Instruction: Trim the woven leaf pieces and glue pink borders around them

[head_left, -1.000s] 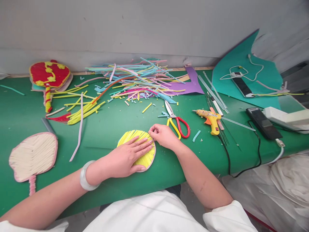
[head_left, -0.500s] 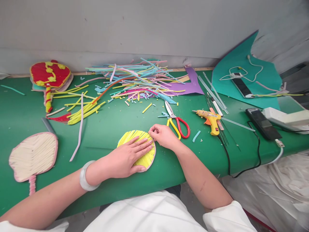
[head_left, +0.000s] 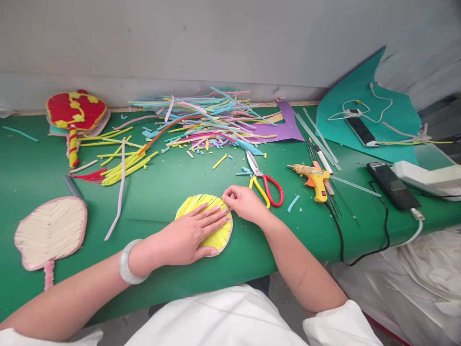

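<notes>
A round disc covered with yellow pipe cleaners (head_left: 220, 235) lies on the green tabletop in front of me, with a pale pink edging (head_left: 231, 229) along its right side. My left hand (head_left: 190, 235) rests flat across the disc, fingers stretched out and pressing on it. At the disc's upper right rim, my right hand (head_left: 247, 204) has thumb and forefinger pinched together on the edging; the fingertips partly hide what they grip. Scissors with one yellow and one red handle (head_left: 273, 190) lie just beyond my right hand, blades pointing away.
Behind lies a heap of coloured pipe cleaners (head_left: 201, 117), with yellow ones (head_left: 129, 168) to the left. A red fan-shaped piece (head_left: 59, 111) and a cream one (head_left: 50, 230) are at left. On the right are a yellow glue gun (head_left: 319, 185), its cord, and a black device (head_left: 392, 185).
Both hands keep the same places on the disc. The view has shifted very slightly; nothing else has visibly moved.
</notes>
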### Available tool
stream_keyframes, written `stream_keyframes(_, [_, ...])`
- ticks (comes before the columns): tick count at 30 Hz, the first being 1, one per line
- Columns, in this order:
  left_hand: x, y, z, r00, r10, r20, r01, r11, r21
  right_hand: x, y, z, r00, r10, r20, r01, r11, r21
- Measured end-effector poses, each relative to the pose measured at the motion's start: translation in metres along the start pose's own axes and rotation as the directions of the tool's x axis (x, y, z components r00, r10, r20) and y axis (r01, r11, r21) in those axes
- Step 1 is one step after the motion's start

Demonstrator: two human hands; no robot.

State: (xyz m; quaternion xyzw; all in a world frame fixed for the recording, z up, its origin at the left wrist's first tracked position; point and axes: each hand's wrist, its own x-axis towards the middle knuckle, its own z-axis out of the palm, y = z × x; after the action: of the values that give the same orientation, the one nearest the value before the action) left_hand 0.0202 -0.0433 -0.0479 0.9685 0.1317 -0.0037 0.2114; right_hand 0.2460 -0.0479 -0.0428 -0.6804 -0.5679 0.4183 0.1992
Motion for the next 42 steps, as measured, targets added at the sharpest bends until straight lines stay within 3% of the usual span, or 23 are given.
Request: stream_keyframes(42, [0.0006,0.0008,-0.0003,0.999,-0.015,0.039,0.015,1.000,0.021,0.0000,0.0013,0.0009,1.000,-0.013,-0.003,0.013,1.000,0.001])
